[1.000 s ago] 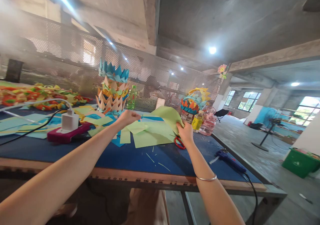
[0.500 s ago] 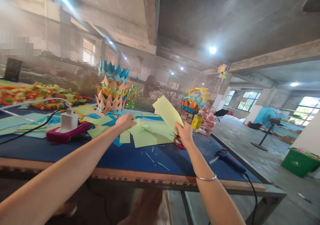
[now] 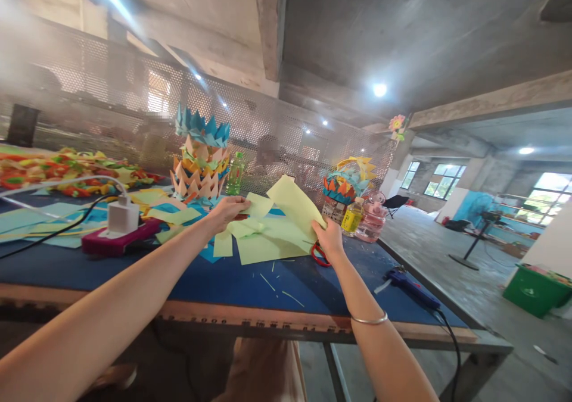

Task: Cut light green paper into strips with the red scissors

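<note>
My left hand (image 3: 230, 208) pinches a small piece of pale green paper (image 3: 259, 204) by its left edge. Between the thumb and fingers of my right hand (image 3: 329, 238) is a longer pale green paper sheet (image 3: 292, 204), raised and slightly curved. Its upper left corner comes close to the small piece. Red-handled scissors (image 3: 320, 255) show just under my right hand; whether they hang from it or lie on the table I cannot tell. Below both hands, a larger green sheet (image 3: 272, 241) and smaller green cuttings (image 3: 223, 244) lie on the blue tabletop (image 3: 196, 283).
A pink power strip (image 3: 111, 244) with a white charger stands left. Behind are stacked folded-paper rings (image 3: 201, 158), a green bottle (image 3: 236, 173) and a heap of coloured paper (image 3: 67, 170). Right are a yellow-labelled bottle (image 3: 353, 217), a pink jug (image 3: 372, 220) and a blue glue gun (image 3: 413, 287).
My left hand has risen slightly and moved right, lifting the small green piece off the pile. The longer sheet in my right hand has swung leftward and lower.
</note>
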Demonstrator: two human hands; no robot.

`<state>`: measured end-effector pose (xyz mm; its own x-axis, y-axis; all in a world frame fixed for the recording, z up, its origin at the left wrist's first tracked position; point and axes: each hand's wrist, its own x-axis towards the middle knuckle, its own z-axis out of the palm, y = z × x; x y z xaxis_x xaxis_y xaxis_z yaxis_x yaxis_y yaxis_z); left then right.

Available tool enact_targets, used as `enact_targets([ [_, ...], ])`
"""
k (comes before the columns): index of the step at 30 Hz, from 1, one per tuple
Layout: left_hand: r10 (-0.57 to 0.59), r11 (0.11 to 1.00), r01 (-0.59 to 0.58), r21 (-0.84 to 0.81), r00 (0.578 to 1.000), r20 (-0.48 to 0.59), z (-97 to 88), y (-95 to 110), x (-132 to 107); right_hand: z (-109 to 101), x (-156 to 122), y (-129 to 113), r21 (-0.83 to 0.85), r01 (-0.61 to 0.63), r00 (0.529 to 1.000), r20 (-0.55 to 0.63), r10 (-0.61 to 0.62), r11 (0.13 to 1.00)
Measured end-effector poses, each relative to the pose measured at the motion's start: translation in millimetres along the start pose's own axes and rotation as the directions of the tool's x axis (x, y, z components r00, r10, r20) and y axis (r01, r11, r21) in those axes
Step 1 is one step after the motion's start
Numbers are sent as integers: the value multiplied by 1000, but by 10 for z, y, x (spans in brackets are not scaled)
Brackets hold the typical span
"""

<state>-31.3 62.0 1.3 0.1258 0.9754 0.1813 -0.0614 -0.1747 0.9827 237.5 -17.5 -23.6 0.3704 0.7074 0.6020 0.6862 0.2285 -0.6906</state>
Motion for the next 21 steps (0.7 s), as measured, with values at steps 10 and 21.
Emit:
enact_targets([
  [10, 85, 996, -84, -23, 995, 49, 36, 31, -36, 8, -69, -103, 54, 139, 968, 204, -147, 989],
  [21, 57, 998, -56, -31, 998, 28, 49, 22, -49, 9, -48, -82, 193, 125, 973, 166, -158, 973],
])
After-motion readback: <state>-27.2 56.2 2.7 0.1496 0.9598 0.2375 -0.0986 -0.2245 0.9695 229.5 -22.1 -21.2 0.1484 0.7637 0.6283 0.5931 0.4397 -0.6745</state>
